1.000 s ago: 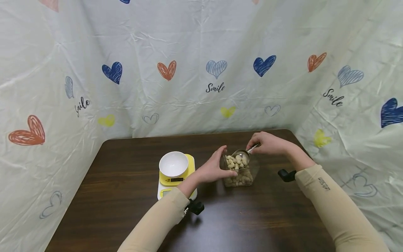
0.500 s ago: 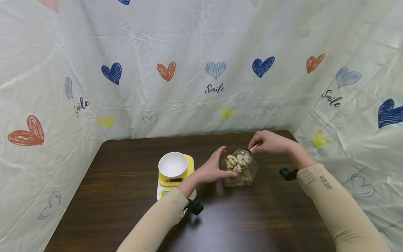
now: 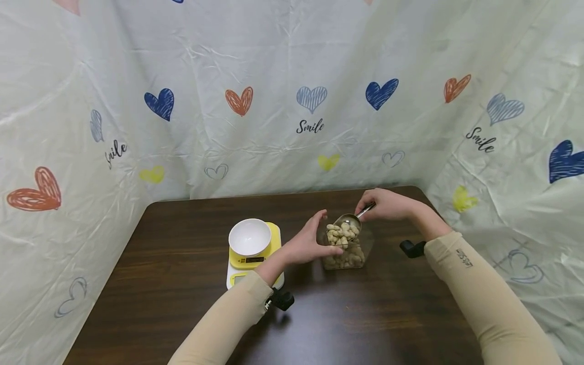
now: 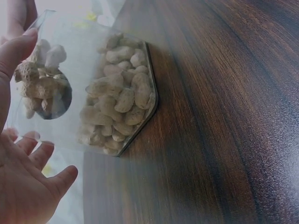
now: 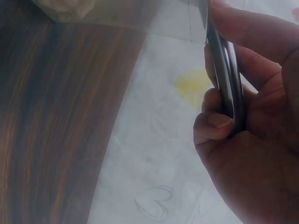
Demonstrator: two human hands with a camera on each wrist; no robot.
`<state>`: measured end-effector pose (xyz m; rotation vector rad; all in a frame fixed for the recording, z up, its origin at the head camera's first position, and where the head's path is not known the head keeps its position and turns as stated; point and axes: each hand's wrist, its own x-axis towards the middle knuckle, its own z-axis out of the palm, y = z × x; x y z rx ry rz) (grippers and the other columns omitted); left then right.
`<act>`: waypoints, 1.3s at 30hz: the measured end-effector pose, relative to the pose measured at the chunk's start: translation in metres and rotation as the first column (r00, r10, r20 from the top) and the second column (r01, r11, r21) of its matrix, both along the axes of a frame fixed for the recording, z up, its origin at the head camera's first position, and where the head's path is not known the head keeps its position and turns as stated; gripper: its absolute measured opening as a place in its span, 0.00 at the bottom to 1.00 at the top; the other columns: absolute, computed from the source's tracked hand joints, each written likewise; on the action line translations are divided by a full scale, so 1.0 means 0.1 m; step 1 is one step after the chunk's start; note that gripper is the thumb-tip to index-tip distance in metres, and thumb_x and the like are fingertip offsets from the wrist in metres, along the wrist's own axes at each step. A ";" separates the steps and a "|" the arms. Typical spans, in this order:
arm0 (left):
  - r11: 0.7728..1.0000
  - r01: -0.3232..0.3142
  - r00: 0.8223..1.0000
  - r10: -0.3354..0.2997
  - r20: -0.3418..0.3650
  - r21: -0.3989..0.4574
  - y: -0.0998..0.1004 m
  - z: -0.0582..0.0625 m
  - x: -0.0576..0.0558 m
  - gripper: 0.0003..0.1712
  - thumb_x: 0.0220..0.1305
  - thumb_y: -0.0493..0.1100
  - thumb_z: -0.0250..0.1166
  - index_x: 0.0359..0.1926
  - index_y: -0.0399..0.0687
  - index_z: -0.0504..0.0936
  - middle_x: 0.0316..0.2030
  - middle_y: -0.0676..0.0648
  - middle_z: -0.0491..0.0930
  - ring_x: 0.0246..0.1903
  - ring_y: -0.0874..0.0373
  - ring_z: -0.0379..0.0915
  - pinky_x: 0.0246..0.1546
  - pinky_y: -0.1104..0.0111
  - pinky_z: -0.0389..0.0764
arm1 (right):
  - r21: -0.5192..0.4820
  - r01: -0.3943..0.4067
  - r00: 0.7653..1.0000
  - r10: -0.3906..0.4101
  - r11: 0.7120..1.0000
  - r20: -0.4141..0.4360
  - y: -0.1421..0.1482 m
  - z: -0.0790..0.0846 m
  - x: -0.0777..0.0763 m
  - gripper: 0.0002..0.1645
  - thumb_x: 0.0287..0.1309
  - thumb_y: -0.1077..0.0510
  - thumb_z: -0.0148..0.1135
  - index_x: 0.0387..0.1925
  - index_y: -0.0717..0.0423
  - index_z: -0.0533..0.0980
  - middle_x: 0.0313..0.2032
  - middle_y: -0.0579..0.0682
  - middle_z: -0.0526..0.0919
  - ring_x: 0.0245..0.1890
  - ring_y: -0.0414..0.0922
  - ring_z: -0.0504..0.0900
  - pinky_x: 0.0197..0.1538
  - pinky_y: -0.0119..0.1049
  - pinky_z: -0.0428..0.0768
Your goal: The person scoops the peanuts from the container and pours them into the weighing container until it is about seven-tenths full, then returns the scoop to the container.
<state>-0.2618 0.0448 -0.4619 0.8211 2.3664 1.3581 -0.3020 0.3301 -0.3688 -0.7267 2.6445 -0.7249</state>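
A clear container (image 4: 77, 51) stands on the table, its lower part filled with unshelled peanuts (image 4: 114, 95). My left hand (image 3: 307, 244) spans its rim, thumb on the near side and fingers on the far side, steadying it. Between the thumb and forefinger of my right hand (image 3: 387, 204), with the other fingers curled around, is the handle of a metal scoop (image 3: 350, 219). The scoop carries a heap of peanuts and is tilted at the container's mouth, above the peanuts below. In the right wrist view the scoop's handle (image 5: 224, 79) runs along my curled fingers.
Left of the container, a white bowl (image 3: 250, 237) sits on a yellow and white kitchen scale (image 3: 276, 242). My left forearm partly covers the scale. A heart-printed curtain (image 3: 274, 162) hangs behind the dark wooden table (image 3: 182, 263) and along its sides.
The loaded scoop rose slightly, then shifted a little to the left with my right hand. My left hand has stayed at the container.
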 end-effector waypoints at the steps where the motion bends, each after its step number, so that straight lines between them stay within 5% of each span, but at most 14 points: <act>1: 1.000 0.000 1.000 0.000 -0.002 -0.001 0.00 0.00 0.00 0.66 0.55 0.64 0.76 0.82 0.60 0.43 0.76 0.50 0.55 0.74 0.55 0.52 0.70 0.54 0.62 | -0.002 -0.002 1.000 0.002 1.000 -0.003 0.00 0.00 0.00 0.07 0.62 0.52 0.73 0.41 0.46 0.88 0.45 0.47 0.82 0.46 0.45 0.77 0.48 0.44 0.76; 16: 1.000 0.006 1.000 -0.006 -0.007 0.005 0.02 -0.01 -0.01 0.65 0.56 0.64 0.76 0.82 0.61 0.42 0.77 0.45 0.54 0.76 0.47 0.51 0.70 0.51 0.61 | -0.063 0.040 0.998 -0.036 0.997 0.058 0.13 -0.02 -0.04 0.09 0.62 0.53 0.73 0.43 0.46 0.87 0.48 0.48 0.82 0.49 0.48 0.78 0.51 0.46 0.77; 39: 1.000 0.002 1.000 -0.002 0.001 0.001 0.01 0.00 0.01 0.65 0.57 0.61 0.76 0.82 0.60 0.42 0.77 0.47 0.53 0.75 0.53 0.51 0.70 0.52 0.61 | -0.076 0.063 0.998 -0.061 0.995 0.035 0.26 0.07 0.03 0.12 0.63 0.50 0.72 0.47 0.47 0.86 0.50 0.47 0.83 0.52 0.47 0.78 0.53 0.46 0.76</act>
